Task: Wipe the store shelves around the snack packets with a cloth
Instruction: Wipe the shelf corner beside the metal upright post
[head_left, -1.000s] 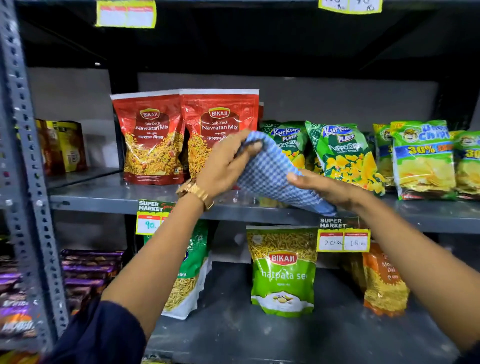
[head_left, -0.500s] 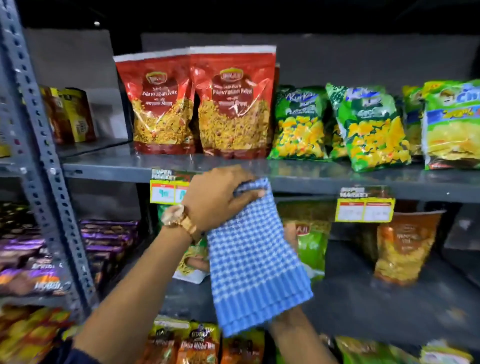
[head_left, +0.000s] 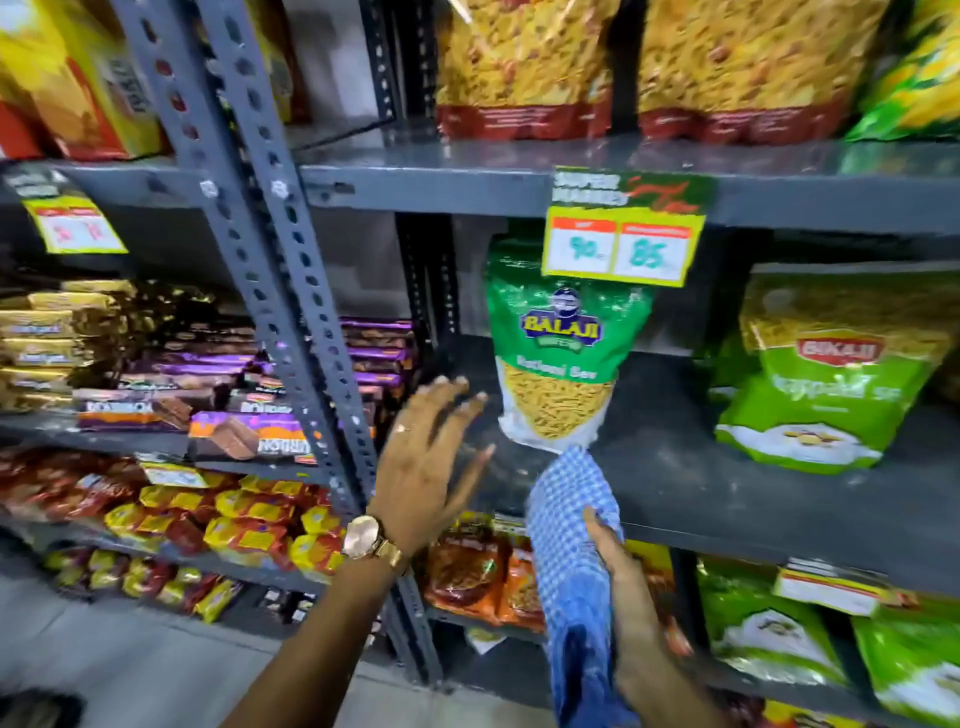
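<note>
A blue-and-white checked cloth (head_left: 571, 514) hangs from my right hand (head_left: 621, 577), which grips it at the front edge of the grey middle shelf (head_left: 727, 493). The cloth's top corner touches the shelf just below a green Balaji sev packet (head_left: 563, 353). My left hand (head_left: 431, 457), with a gold watch on the wrist, is spread open over the shelf's left end, beside that packet and holding nothing. A light-green Bikaji packet (head_left: 826, 374) stands further right on the same shelf.
A perforated grey upright (head_left: 291, 260) runs diagonally left of my left hand. A price tag (head_left: 621, 234) hangs from the upper shelf, where red snack bags (head_left: 524, 67) stand. Purple biscuit packs (head_left: 244, 400) fill the left bay. More packets sit on the shelf below (head_left: 769, 629).
The view dropped from the upper shelf to the middle one. My left hand let go of the cloth and opened over the shelf. My right hand now holds the cloth alone.
</note>
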